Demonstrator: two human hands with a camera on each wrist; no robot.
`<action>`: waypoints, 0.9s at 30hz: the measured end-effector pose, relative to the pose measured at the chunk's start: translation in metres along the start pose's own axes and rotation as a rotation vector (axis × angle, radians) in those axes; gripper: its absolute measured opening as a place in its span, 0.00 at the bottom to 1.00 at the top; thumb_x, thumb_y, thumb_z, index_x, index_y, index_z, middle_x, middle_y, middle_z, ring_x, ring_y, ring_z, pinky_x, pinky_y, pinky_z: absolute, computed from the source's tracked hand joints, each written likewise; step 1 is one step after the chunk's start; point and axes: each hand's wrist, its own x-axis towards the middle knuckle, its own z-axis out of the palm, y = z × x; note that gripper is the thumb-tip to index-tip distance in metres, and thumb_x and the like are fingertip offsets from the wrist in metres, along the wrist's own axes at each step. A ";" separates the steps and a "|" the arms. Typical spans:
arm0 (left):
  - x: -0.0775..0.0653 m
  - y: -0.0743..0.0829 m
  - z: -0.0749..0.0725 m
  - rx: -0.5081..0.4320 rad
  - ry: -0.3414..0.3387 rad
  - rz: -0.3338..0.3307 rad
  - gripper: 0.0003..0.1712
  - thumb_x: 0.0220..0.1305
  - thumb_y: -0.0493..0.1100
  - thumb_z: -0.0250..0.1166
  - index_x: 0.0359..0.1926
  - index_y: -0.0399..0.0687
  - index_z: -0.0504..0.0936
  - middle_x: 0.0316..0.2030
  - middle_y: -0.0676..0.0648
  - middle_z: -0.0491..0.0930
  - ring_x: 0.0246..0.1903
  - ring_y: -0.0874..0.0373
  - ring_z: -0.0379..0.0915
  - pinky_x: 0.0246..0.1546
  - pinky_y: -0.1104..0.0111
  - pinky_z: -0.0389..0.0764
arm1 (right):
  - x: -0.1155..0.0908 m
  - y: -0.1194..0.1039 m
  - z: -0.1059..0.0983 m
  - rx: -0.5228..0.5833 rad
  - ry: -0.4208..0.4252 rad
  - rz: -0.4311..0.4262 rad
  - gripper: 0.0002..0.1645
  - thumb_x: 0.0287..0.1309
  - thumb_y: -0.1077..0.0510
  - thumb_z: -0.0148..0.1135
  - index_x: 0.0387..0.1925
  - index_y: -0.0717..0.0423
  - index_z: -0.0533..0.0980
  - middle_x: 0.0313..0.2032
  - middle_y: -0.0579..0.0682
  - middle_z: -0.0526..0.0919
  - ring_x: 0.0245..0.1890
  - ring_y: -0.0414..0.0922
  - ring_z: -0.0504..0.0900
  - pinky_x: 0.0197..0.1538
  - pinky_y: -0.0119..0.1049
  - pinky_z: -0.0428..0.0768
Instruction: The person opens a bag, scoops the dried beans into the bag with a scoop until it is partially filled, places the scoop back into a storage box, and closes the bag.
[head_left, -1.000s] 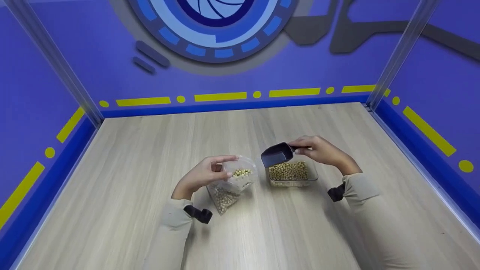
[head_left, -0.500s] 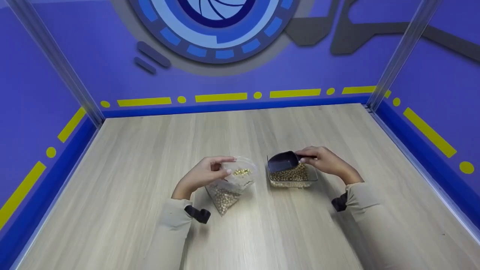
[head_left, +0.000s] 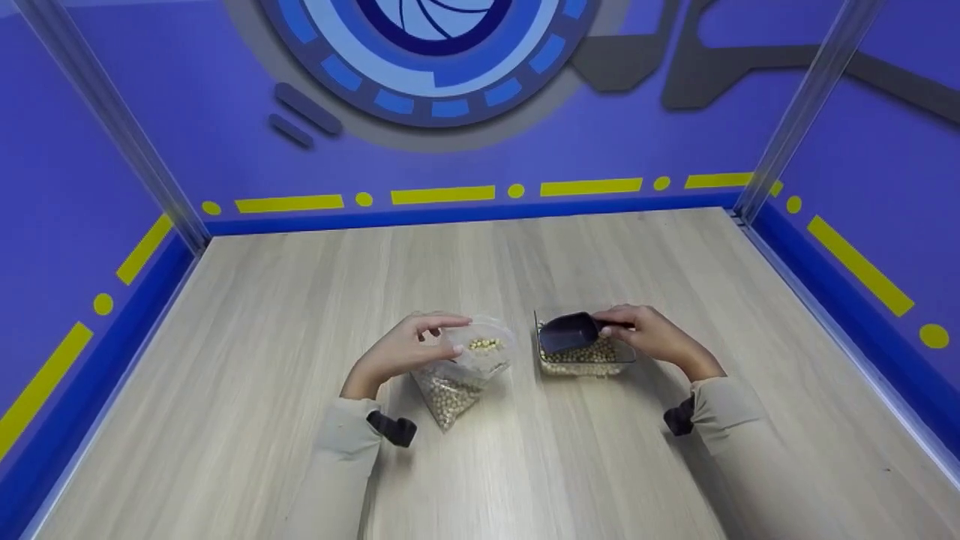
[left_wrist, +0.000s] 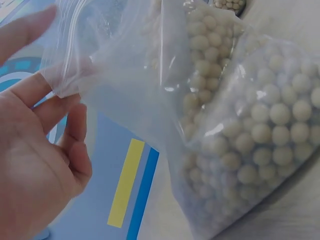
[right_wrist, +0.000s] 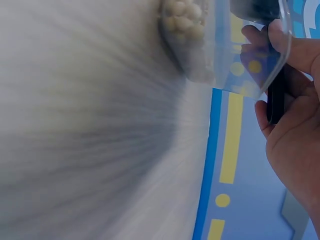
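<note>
My left hand [head_left: 401, 351] holds the mouth of a clear zip bag [left_wrist: 125, 80], thumb and index finger spread apart at its rim. Round beige beans [left_wrist: 270, 125] fill the lower part of the bag, whose base rests on the table. My right hand [head_left: 652, 335] grips the handle of a black scoop [head_left: 568, 332]. The scoop's bowl is inside a clear rectangular container [head_left: 628, 358], over the beans [head_left: 600, 349] there. In the right wrist view, fingers wrap the black handle [right_wrist: 275, 100] behind the container's clear wall; most of the bowl is hidden.
Bag and container stand side by side on a pale wooden table [head_left: 300, 300], a narrow gap between them. Blue panels [head_left: 442, 172] with yellow markings enclose the table at the back and sides. Black straps with cameras [head_left: 391, 428] sit on both wrists.
My right hand has lowered the scoop from above the container's left back edge down among the beans, shifting slightly right. The left hand and bag have stayed almost in place.
</note>
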 end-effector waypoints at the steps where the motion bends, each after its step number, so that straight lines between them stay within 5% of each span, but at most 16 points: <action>1: 0.000 -0.001 0.000 -0.008 0.002 -0.003 0.27 0.58 0.49 0.68 0.59 0.51 0.79 0.60 0.47 0.76 0.53 0.53 0.66 0.54 0.51 0.65 | 0.000 0.000 0.001 0.001 -0.003 0.007 0.22 0.65 0.58 0.57 0.58 0.61 0.75 0.55 0.62 0.79 0.59 0.60 0.74 0.57 0.52 0.75; 6: -0.001 -0.006 0.000 -0.049 0.008 -0.018 0.29 0.54 0.49 0.71 0.59 0.55 0.79 0.62 0.49 0.74 0.65 0.49 0.61 0.65 0.43 0.55 | -0.002 -0.001 0.002 -0.014 -0.012 0.020 0.23 0.64 0.57 0.57 0.59 0.60 0.75 0.56 0.62 0.78 0.62 0.61 0.70 0.63 0.55 0.69; 14: 0.001 -0.010 0.002 -0.069 0.038 0.045 0.21 0.61 0.39 0.63 0.57 0.45 0.80 0.59 0.42 0.76 0.64 0.45 0.65 0.66 0.45 0.60 | -0.001 -0.006 0.000 -0.032 -0.034 0.007 0.23 0.63 0.57 0.60 0.58 0.58 0.76 0.55 0.60 0.80 0.58 0.59 0.75 0.58 0.54 0.73; 21: 0.003 -0.011 0.005 -0.111 0.059 0.066 0.18 0.65 0.38 0.61 0.55 0.39 0.80 0.56 0.40 0.78 0.61 0.46 0.69 0.66 0.53 0.65 | 0.001 -0.009 -0.001 -0.048 -0.012 -0.033 0.22 0.62 0.58 0.61 0.57 0.60 0.77 0.54 0.60 0.81 0.57 0.58 0.76 0.57 0.53 0.74; 27: 0.004 -0.012 0.007 -0.142 0.089 0.049 0.18 0.66 0.40 0.61 0.54 0.38 0.80 0.54 0.40 0.80 0.56 0.47 0.75 0.54 0.67 0.77 | 0.003 -0.012 0.000 -0.044 0.054 -0.070 0.20 0.64 0.59 0.59 0.54 0.64 0.78 0.52 0.60 0.81 0.56 0.58 0.77 0.56 0.53 0.75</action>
